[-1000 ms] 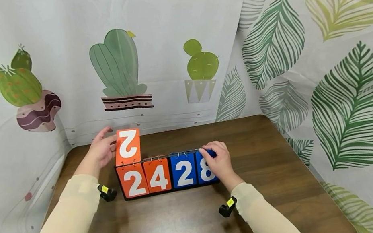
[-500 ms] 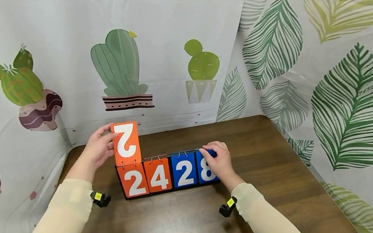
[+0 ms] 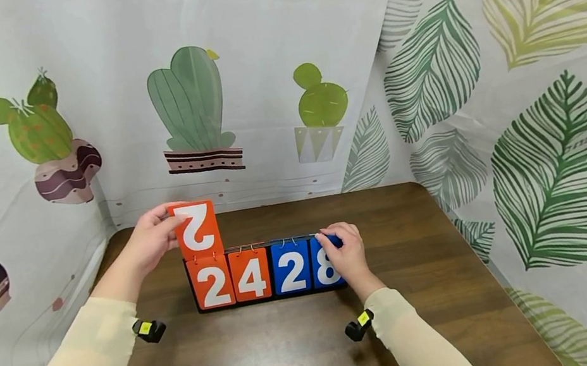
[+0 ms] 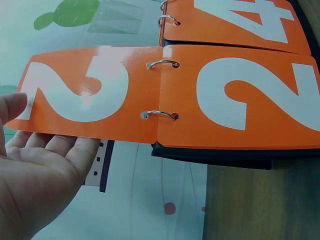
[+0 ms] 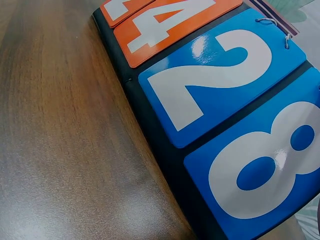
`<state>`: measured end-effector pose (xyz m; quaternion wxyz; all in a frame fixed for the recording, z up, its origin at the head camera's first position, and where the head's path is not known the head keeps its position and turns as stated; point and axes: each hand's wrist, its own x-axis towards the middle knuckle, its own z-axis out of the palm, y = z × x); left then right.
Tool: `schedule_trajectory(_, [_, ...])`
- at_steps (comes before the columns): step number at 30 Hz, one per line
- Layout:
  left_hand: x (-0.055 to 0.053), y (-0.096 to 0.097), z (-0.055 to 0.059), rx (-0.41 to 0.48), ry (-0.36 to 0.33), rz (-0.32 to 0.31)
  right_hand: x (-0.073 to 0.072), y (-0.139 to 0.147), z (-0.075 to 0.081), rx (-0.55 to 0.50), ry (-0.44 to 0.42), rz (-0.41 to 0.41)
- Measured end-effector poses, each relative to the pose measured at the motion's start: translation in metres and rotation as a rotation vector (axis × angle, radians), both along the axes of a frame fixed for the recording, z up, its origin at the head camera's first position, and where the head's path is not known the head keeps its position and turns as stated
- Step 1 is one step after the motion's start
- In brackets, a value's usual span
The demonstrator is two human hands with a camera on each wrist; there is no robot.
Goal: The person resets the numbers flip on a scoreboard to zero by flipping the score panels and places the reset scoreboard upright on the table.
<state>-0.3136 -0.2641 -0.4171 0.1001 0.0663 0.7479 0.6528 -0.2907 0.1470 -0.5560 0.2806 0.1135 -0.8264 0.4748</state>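
A flip scoreboard (image 5: 159, 132) with a black base stands on the table, showing orange cards 2 and 4 and blue cards 2 and 8. My left hand (image 3: 149, 239) pinches the outer edge of a raised orange card (image 4: 142, 87), thumb on its face and fingers behind. That card stands up from its metal rings (image 4: 162, 63), its 2 upside down in the head view, above the lower orange 2 card (image 4: 175, 100). At the other end, my right hand (image 3: 348, 254) grips the scoreboard's top right corner, its thumb in front, partly covering the blue 8 card (image 3: 322, 268).
The brown wooden table (image 3: 274, 352) extends in front of and beside the scoreboard. Behind it hangs a pale cloth (image 3: 250, 55) printed with cacti, and a leaf-printed cloth (image 3: 562, 166) lies to the right. Each wrist carries a small black camera (image 3: 150, 330).
My left hand has taken hold of the raised orange card's edge, first being just beside it. The card has swung up and tilted slightly left. My right hand has stayed in place.
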Motion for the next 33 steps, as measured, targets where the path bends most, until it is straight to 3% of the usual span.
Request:
schedule_trajectory(8, [0.02,0.002,0.003,-0.087,0.132,-0.07,0.001,0.0,-0.001,-0.008,0.003,0.008])
schedule_trajectory(12, [0.032,0.003,0.006,-0.202,0.232,-0.092,0.001,0.0,-0.002,-0.005,0.003,0.01])
schedule_trajectory(18, [0.048,0.005,0.005,-0.349,0.369,-0.079,0.001,0.0,-0.003,-0.011,-0.021,0.012])
schedule_trajectory(24, [0.064,0.008,0.004,-0.384,0.388,-0.077,0.0,0.0,-0.003,-0.007,-0.022,0.01])
schedule_trajectory(33, [0.086,0.014,-0.004,-0.404,0.374,-0.129,-0.001,0.0,-0.003,-0.011,0.0,0.007])
